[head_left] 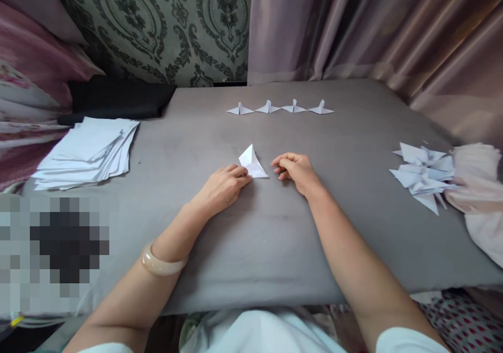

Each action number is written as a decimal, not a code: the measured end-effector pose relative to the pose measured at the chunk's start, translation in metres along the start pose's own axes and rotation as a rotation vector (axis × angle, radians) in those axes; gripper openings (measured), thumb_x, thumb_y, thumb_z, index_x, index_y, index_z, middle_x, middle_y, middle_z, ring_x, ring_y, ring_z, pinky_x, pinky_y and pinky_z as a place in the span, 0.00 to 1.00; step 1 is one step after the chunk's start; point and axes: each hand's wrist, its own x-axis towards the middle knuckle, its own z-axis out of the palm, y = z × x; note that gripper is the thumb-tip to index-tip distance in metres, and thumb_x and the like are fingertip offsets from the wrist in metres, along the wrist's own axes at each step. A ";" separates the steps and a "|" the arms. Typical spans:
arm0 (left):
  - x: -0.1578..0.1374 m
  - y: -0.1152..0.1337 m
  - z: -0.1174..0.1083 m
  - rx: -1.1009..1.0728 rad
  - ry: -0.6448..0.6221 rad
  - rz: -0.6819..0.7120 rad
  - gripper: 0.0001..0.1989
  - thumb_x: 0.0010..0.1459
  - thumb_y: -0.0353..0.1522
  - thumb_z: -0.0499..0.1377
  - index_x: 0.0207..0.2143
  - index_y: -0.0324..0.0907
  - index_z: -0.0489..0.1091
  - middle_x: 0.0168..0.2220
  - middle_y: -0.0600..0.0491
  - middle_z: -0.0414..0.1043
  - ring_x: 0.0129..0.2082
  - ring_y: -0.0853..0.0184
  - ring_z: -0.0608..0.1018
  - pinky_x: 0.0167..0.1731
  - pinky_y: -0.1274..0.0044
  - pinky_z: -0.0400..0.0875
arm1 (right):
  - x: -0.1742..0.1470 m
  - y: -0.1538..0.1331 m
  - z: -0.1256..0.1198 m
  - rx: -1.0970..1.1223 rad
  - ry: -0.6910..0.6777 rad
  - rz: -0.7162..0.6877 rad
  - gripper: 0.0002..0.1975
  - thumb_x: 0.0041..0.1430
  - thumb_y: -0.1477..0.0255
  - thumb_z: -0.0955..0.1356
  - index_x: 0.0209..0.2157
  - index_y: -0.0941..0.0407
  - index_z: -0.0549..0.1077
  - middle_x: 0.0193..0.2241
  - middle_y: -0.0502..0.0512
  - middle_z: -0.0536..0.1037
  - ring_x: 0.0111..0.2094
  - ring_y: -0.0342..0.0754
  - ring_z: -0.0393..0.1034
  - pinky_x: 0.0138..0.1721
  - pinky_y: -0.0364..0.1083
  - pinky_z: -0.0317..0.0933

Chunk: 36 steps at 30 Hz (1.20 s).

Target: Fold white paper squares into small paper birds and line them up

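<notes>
A partly folded piece of white paper (pixel 252 163) lies on the grey cloth in front of me, with a point at the top and another at the lower right. My left hand (pixel 227 186) grips its left corner, the fingers bent over the edge and covering that side. Just right of the paper, not touching it, my right hand (pixel 297 171) hovers with loosely curled fingers apart and nothing in them. Farther back, several folded paper cranes (pixel 268 107) stand in a row with their wings spread.
A stack of white paper sheets (pixel 88 151) sits at the left, before a folded black cloth (pixel 121 99). On the right, more folded paper cranes (pixel 426 172) are heaped against a pale cloth (pixel 477 185). Curtains (pixel 314 23) hang behind the grey-covered table (pixel 255 248).
</notes>
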 end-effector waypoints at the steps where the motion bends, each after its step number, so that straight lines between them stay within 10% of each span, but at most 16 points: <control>1: 0.000 -0.002 0.000 -0.002 0.005 0.012 0.19 0.63 0.23 0.47 0.48 0.40 0.73 0.45 0.46 0.73 0.42 0.62 0.73 0.42 0.72 0.70 | 0.002 0.001 0.000 0.033 0.014 -0.005 0.08 0.48 0.77 0.63 0.23 0.58 0.75 0.24 0.52 0.76 0.23 0.39 0.69 0.20 0.37 0.61; 19: 0.007 -0.009 0.013 -0.047 0.080 0.111 0.27 0.56 0.20 0.46 0.53 0.46 0.72 0.45 0.46 0.71 0.43 0.64 0.73 0.47 0.71 0.69 | 0.008 0.004 0.009 -0.015 0.019 -0.032 0.06 0.48 0.79 0.66 0.23 0.58 0.74 0.18 0.50 0.74 0.19 0.38 0.65 0.18 0.36 0.59; 30: 0.006 -0.004 0.006 -0.129 0.412 -0.184 0.02 0.57 0.29 0.51 0.35 0.43 0.61 0.34 0.53 0.65 0.24 0.72 0.67 0.26 0.79 0.64 | 0.016 -0.004 0.002 -0.021 -0.046 0.035 0.04 0.44 0.80 0.67 0.20 0.59 0.72 0.19 0.54 0.76 0.17 0.39 0.68 0.15 0.36 0.59; 36: -0.002 -0.012 0.011 -0.088 0.457 -0.224 0.08 0.54 0.27 0.53 0.38 0.43 0.58 0.38 0.51 0.65 0.31 0.68 0.70 0.32 0.76 0.68 | 0.012 0.000 0.001 0.016 0.076 -0.043 0.04 0.48 0.77 0.65 0.27 0.58 0.73 0.26 0.55 0.78 0.20 0.40 0.69 0.16 0.37 0.60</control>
